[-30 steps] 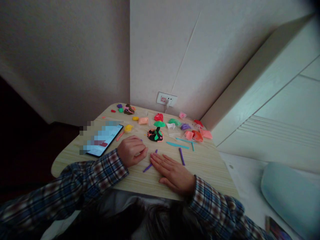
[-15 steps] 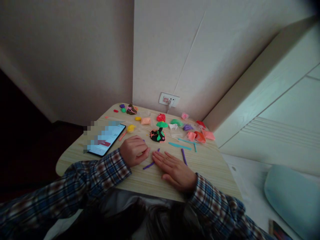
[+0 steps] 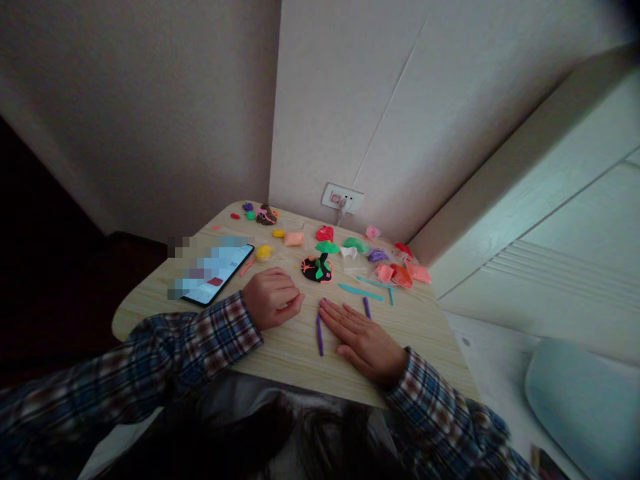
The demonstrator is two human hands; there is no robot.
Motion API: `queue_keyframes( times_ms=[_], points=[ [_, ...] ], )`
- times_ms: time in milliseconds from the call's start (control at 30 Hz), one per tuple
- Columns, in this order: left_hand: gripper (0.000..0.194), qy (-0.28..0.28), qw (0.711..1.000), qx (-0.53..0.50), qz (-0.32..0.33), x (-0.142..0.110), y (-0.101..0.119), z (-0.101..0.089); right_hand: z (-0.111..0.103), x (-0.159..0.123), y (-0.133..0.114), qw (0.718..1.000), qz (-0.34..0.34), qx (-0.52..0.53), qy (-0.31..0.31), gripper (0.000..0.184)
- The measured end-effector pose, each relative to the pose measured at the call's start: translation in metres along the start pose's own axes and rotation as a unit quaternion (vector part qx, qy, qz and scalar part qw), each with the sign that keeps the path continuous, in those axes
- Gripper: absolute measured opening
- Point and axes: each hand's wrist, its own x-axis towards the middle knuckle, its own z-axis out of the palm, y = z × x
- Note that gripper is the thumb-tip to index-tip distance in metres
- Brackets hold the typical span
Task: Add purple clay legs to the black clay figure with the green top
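Flat on the table lies my right hand (image 3: pixel 367 343), fingers stretched out, its fingertips at the upper end of a thin purple clay roll (image 3: pixel 320 335). A second purple clay roll (image 3: pixel 367 307) is partly behind those fingers. My left hand (image 3: pixel 273 300) rests curled closed to the left of the thin roll; its inner side is hidden, so what it holds, if anything, does not show. Beyond both hands stands a clay model (image 3: pixel 317 269) with a black base, a dark stem and a green top. A turquoise modelling knife (image 3: pixel 361 292) lies right of it.
A phone (image 3: pixel 220 277) lies left of my left hand, near a yellow clay lump (image 3: pixel 264 253). Several clay packets, among them an orange one (image 3: pixel 401 275), spread along the table's (image 3: pixel 280 360) back right. A brown clay figure (image 3: pixel 267 215) stands at the back left.
The thin purple roll has turned from slanting to nearly upright in view and shifted right. My right hand has slid slightly right, still flat. My left hand stays curled.
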Motion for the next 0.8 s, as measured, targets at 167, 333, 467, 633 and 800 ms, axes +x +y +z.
queue_keyframes(
  times_ms=[167,333,467,633,800],
  points=[
    [0.028,0.003,1.000,-0.004,-0.008,-0.001,0.000,0.000,-0.002,0.018,-0.001,1.000,-0.018,-0.002,0.006,0.059],
    [0.027,0.003,1.000,-0.002,0.003,-0.001,-0.001,0.002,-0.001,0.009,0.001,1.000,-0.008,0.003,0.004,0.060],
    [0.027,-0.004,1.000,-0.007,0.001,-0.001,-0.001,0.002,0.001,0.019,0.001,1.000,-0.015,0.002,0.012,0.060],
    [0.027,0.001,1.000,-0.004,0.005,-0.002,-0.001,0.003,0.005,0.014,0.002,1.000,-0.017,0.017,0.020,0.062],
    [0.026,-0.005,1.000,-0.009,0.010,-0.003,-0.001,0.003,0.002,0.007,0.004,0.998,-0.020,0.035,0.040,0.060]
  ],
)
